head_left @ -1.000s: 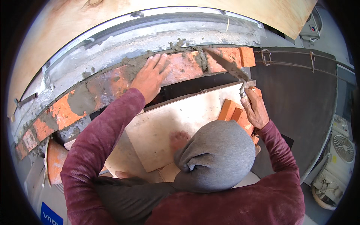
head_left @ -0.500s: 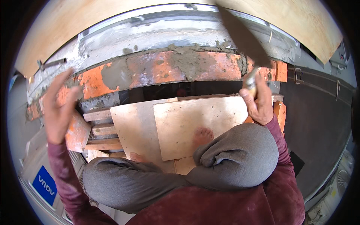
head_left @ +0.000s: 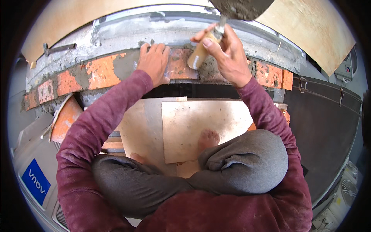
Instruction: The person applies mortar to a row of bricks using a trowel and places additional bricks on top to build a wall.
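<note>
While the left hand [head_left: 153,63] lies loosely spread across rough orange bricks [head_left: 103,72], gritty grey mortar [head_left: 126,65] coating them, right hand [head_left: 231,58] gripping a trowel [head_left: 241,9], its pale handle [head_left: 199,55] rounded

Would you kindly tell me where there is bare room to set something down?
The pale board is mostly bare between the foot on it and the dark gap; the board to its left shows another patch beside the left forearm. The brick row is crowded: the left grip rests on it, and the right grip, holding the trowel, hides part.
</note>
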